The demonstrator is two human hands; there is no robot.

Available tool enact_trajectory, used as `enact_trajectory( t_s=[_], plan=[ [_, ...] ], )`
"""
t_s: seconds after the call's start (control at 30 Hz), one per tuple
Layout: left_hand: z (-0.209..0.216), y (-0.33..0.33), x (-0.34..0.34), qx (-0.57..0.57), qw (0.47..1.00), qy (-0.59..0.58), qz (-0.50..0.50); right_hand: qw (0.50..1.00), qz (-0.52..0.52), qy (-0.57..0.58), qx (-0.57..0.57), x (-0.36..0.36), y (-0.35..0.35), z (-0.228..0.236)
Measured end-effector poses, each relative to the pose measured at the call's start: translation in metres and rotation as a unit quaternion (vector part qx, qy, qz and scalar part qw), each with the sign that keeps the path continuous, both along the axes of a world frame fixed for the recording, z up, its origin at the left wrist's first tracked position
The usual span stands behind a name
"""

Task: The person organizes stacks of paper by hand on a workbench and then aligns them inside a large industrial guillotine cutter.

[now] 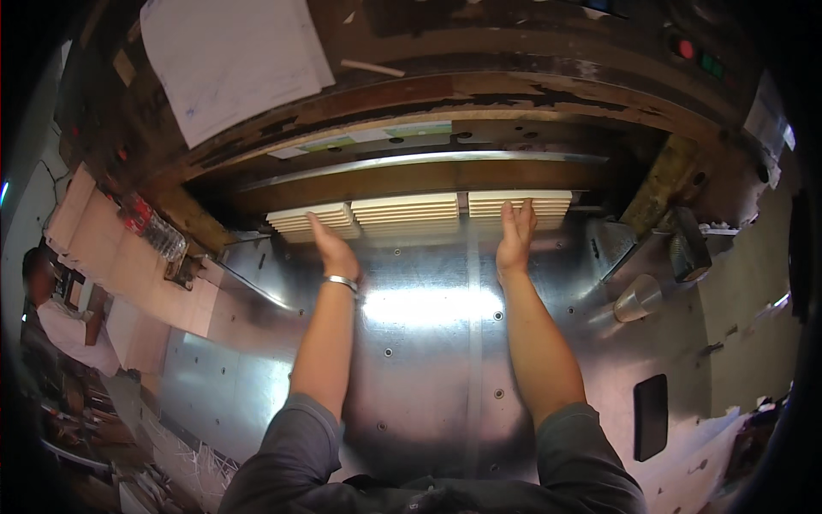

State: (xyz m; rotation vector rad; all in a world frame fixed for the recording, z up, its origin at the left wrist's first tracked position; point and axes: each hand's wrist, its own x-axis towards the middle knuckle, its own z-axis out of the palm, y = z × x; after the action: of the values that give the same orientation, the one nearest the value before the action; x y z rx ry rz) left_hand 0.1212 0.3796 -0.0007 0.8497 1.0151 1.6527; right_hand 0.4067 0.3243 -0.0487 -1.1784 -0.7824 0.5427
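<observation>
Three stacks of cream paper stand side by side at the back of a metal machine table (428, 360), under its blade bar: a left stack (287, 224), a middle stack (405, 216) and a right stack (552, 210). Each shows several layers along its front edge. My left hand (336, 254), with a metal band on the wrist, reaches to the front of the left stack, a finger stretched out and the others partly hidden. Against the front of the right stack are the extended fingers of my right hand (515, 240). Neither hand is wrapped round anything.
White sheets (235, 68) lie on top of the machine. A plastic bottle (156, 227) and paper piles (94, 218) are at the left, a cup (638, 298) and a black phone (651, 417) at the right. Another person (73, 330) is at the far left.
</observation>
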Motion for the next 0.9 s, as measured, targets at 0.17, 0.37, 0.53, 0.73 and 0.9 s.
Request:
enact_trajectory(
  t_s=[0.17, 0.37, 0.53, 0.73, 0.9],
  plan=[
    [-0.010, -0.015, 0.091, -0.019, 0.989, -0.147, 0.007, 1.000, 0.008, 0.004, 0.003, -0.007, -0.007, 0.017],
    [-0.013, -0.019, 0.119, -0.007, 0.988, -0.150, -0.031, 1.000, 0.002, -0.012, -0.002, -0.012, -0.004, 0.018],
    [-0.010, -0.030, 0.126, -0.003, 0.989, -0.127, -0.077, 1.000, -0.015, -0.010, -0.001, -0.005, 0.000, 0.010],
    [-0.008, -0.035, 0.141, -0.008, 0.996, -0.047, -0.081, 1.000, -0.009, 0.020, 0.015, -0.016, -0.004, 0.018],
    [-0.015, -0.031, 0.143, 0.000, 0.996, -0.038, -0.083, 1.000, -0.023, 0.000, 0.005, -0.013, 0.000, 0.012]
  ],
)
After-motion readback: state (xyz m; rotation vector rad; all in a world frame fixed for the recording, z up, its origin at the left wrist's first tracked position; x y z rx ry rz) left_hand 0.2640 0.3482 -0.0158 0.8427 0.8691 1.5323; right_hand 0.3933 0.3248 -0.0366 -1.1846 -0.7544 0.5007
